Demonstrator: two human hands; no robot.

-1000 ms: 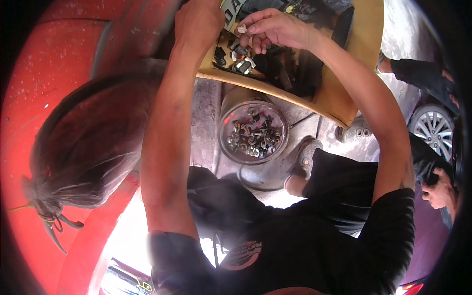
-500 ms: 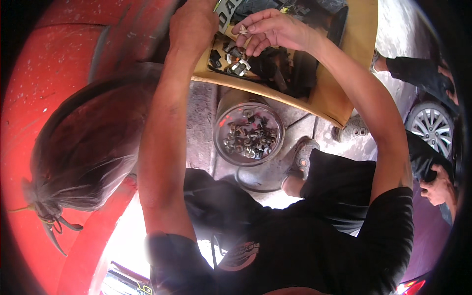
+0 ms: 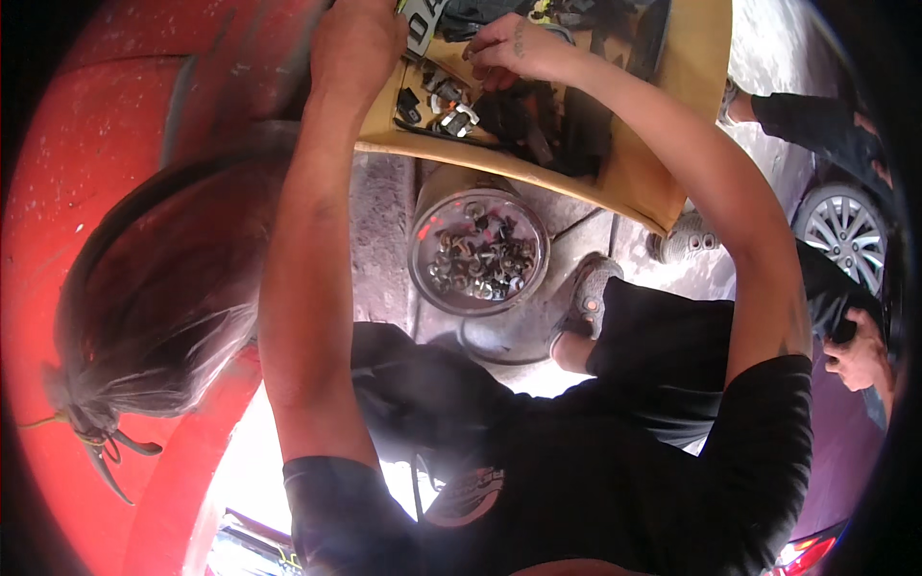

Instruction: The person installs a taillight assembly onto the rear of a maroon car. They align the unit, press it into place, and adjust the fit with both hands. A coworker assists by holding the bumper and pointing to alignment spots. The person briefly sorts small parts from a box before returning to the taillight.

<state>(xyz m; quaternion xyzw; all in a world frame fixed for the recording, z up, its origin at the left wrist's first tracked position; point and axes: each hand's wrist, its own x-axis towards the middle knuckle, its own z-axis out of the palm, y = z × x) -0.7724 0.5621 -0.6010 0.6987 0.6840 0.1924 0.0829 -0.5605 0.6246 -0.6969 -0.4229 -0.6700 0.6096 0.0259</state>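
Observation:
My left hand [image 3: 359, 40] is at the top edge of the view, its fingers curled and partly cut off. Right beside it is the end of a white plate with dark lettering [image 3: 423, 26]; I cannot tell whether the hand grips it. Over a cardboard box [image 3: 687, 115] hangs my right hand [image 3: 509, 50], palm down with fingers bent together. Whatever its fingertips hold is hidden. Below that hand, black plastic parts [image 3: 533, 120] and a white-and-grey fitting [image 3: 457, 120] lie in the box.
A round clear tub [image 3: 480, 252] of small metal fasteners stands below the box. At left, a tied plastic bag [image 3: 173, 288] rests against red bodywork [image 3: 106, 115]. Another person's hand [image 3: 860, 357] and a car wheel [image 3: 843, 237] are at the right.
My right hand has turned palm down and its fingers have drawn together; the small pale clip in them no longer shows. My left hand has shifted slightly left with the view.

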